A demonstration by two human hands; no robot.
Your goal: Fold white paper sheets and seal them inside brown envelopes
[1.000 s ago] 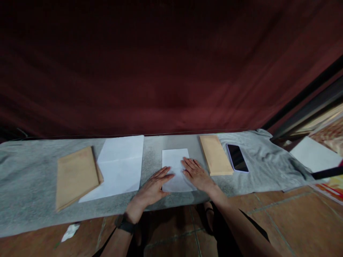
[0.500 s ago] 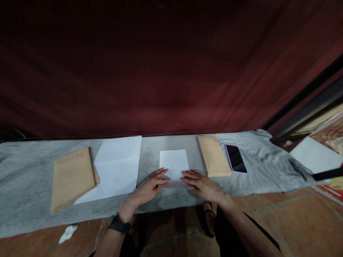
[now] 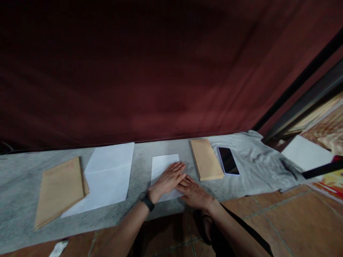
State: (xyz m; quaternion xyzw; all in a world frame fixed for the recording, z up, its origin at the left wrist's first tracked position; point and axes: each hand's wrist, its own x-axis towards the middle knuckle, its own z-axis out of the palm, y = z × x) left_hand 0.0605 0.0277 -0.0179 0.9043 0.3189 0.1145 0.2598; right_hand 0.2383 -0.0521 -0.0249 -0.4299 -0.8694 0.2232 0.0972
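Note:
A folded sheet of white paper (image 3: 162, 165) lies on the grey cloth in front of me. My left hand (image 3: 169, 178) rests flat across it, fingers stretched out toward the right edge, covering much of its middle. My right hand (image 3: 193, 192) lies flat at the paper's lower right, its fingertips close against the left hand. Neither hand grips anything. To the right is a stack of brown envelopes (image 3: 207, 159). Left of the paper, larger white sheets (image 3: 109, 178) with a crease lie partly under more brown envelopes (image 3: 61, 189).
A phone (image 3: 228, 160) in a pale purple case lies right of the envelope stack. Grey cloth (image 3: 262, 167) covers the long bench, bunched at the right end. A dark red curtain (image 3: 160, 89) hangs behind. A white scrap (image 3: 59, 248) lies on the tiled floor.
My left hand has slid rightward across the folded paper, now meeting my right hand at its right side. The whole view has shifted slightly, moving things left.

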